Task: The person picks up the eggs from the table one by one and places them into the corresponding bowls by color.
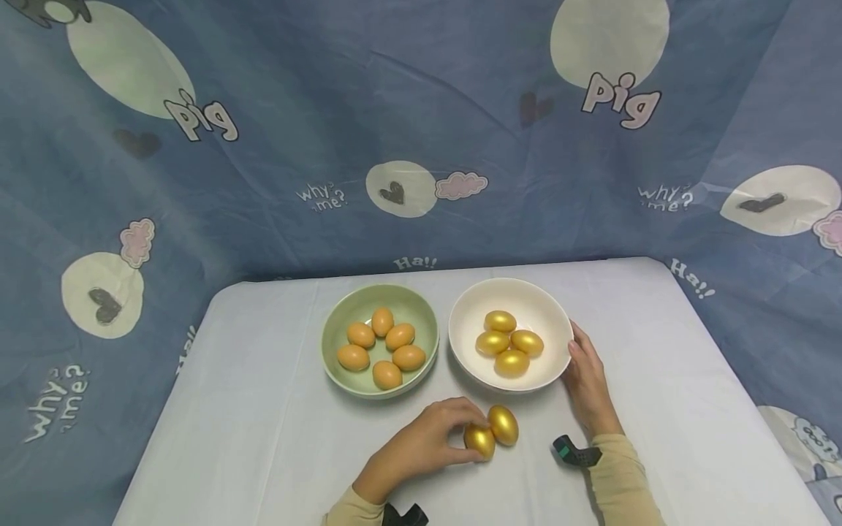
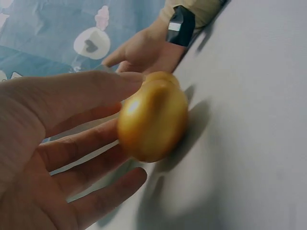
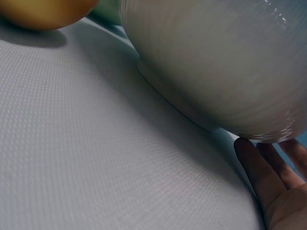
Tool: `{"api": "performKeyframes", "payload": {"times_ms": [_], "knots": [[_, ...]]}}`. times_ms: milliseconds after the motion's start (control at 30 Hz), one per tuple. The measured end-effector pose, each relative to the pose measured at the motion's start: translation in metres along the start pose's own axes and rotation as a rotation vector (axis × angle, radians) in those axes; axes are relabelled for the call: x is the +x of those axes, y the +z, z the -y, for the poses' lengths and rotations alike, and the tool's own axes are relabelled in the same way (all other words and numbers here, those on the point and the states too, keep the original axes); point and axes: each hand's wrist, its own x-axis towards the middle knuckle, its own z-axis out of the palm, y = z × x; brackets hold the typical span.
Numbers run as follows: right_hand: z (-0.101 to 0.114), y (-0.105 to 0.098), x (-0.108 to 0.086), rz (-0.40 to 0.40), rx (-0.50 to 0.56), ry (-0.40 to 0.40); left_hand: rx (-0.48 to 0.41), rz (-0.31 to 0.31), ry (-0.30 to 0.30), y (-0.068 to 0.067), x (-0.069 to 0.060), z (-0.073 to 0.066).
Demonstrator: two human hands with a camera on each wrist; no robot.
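Note:
My left hand (image 1: 434, 438) pinches a shiny golden egg (image 1: 479, 441) between thumb and fingers, low over the white table. In the left wrist view this egg (image 2: 153, 124) partly hides a second one behind it. That second golden egg (image 1: 503, 425) lies on the table, just right of the held one. At the right side of the white bowl (image 1: 465, 358), my right hand (image 1: 590, 383) rests against the outer wall. Its fingers (image 3: 259, 167) look fairly straight in the right wrist view. Several golden eggs (image 1: 511, 363) lie inside this bowl.
Left of the white bowl stands a green bowl (image 1: 331, 351) with several orange-brown eggs (image 1: 387, 375) in it. A white cloth covers the table (image 1: 263, 409). Behind the table hangs a blue printed curtain (image 1: 296, 146).

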Motion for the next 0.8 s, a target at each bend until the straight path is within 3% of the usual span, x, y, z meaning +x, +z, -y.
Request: {"api": "performKeyframes", "payload": {"times_ms": [200, 433, 800], "knots": [[-0.001, 0.0, 0.001, 0.003, -0.013, -0.018, 0.007, 0.005, -0.03, 0.007, 0.001, 0.001], [-0.001, 0.0, 0.001, 0.003, -0.011, -0.019, 0.003, 0.004, 0.007, 0.013, 0.0, -0.001], [-0.001, -0.001, 0.002, 0.004, -0.012, -0.019, -0.003, 0.002, 0.018, 0.013, 0.0, -0.001]]}}
